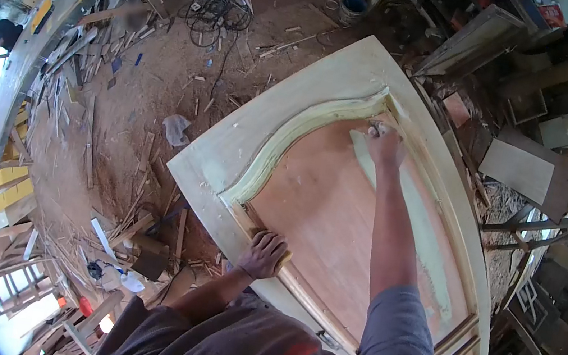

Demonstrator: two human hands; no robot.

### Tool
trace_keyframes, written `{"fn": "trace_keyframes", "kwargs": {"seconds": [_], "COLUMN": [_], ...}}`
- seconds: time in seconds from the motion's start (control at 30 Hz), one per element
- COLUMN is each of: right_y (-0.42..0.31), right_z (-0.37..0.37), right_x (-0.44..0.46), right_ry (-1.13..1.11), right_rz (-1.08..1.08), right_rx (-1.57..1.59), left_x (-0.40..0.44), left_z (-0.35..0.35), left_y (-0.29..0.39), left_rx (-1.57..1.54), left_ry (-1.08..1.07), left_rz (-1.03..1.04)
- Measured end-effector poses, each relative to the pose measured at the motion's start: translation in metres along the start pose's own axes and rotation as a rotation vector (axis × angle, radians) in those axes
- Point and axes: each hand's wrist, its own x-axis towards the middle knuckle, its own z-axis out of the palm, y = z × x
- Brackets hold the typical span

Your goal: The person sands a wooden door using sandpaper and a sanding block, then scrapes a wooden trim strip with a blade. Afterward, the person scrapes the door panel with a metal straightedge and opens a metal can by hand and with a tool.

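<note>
A large wooden door panel (pixel 327 183) lies tilted across the middle of the view, with a pale frame and a raised, curved moulding (pixel 279 137) around a reddish-brown inner field. My right hand (pixel 385 148) is closed near the moulding's upper corner; a small pale thing seems to be in its fingers, too hidden to name. From just beside that hand, a long pale greenish-white strip (pixel 412 224) runs down the inner field. My left hand (pixel 264 253) rests palm down on the panel's left moulding, fingers laid over it. Something yellowish shows at its fingertips, its kind unclear.
Wood scraps and dust cover the floor (pixel 141 107). A tangle of black cable (pixel 213 11) lies beyond the panel, near a dark bucket (pixel 352 9). Boards (pixel 528 168) lean and lie on the right. Far left, a person (pixel 5 35) is beside a long pale board (pixel 18 82).
</note>
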Motion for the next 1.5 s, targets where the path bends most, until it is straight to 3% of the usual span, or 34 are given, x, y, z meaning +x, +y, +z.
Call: {"fn": "trace_keyframes", "kwargs": {"seconds": [0.1,0.23,0.33,0.43,0.47,0.53,0.6,0.73,0.8,1.07,1.27,1.33,1.5], "right_y": [-0.009,-0.014,-0.003,-0.024,-0.027,-0.033,-0.056,-0.09,-0.086,-0.087,-0.079,-0.096,-0.137], "right_z": [-0.005,-0.012,0.011,0.004,0.008,0.018,0.015,-0.007,-0.012,0.021,-0.003,0.022,0.009], "right_x": [0.017,0.003,0.002,-0.017,-0.027,-0.07,-0.109,-0.218,-0.262,-0.206,-0.228,-0.208,-0.176], "right_ry": [-0.095,-0.115,-0.02,-0.101,-0.061,0.015,-0.2,-0.4,-0.416,-0.125,-0.297,-0.148,-0.269], "right_rz": [0.214,0.051,0.066,0.086,0.001,-0.172,-0.083,-0.254,-0.255,-0.3,-0.327,-0.374,-0.236], "right_rx": [0.0,-0.06,0.093,0.031,0.065,0.13,0.023,-0.094,0.026,0.056,0.018,0.117,0.08], "left_x": [-0.005,-0.001,-0.006,-0.008,-0.009,-0.008,-0.011,-0.016,-0.015,-0.017,-0.018,-0.017,-0.014], "left_z": [-0.003,-0.001,-0.002,-0.005,-0.005,-0.003,-0.003,0.002,-0.005,-0.004,-0.003,-0.004,-0.003], "left_y": [0.004,0.0,-0.001,-0.002,-0.002,-0.001,-0.001,-0.003,-0.003,-0.002,-0.002,0.002,-0.002], "left_rx": [-0.013,-0.021,-0.001,-0.031,-0.029,-0.02,-0.006,0.039,0.063,0.036,0.042,0.027,0.005], "left_ry": [0.0,0.038,0.022,-0.021,-0.031,-0.048,-0.078,-0.114,-0.13,-0.1,-0.043,-0.044,-0.009], "left_rz": [0.007,0.04,0.014,0.001,-0.002,-0.01,-0.023,-0.008,0.005,-0.011,-0.016,-0.001,0.032]}}
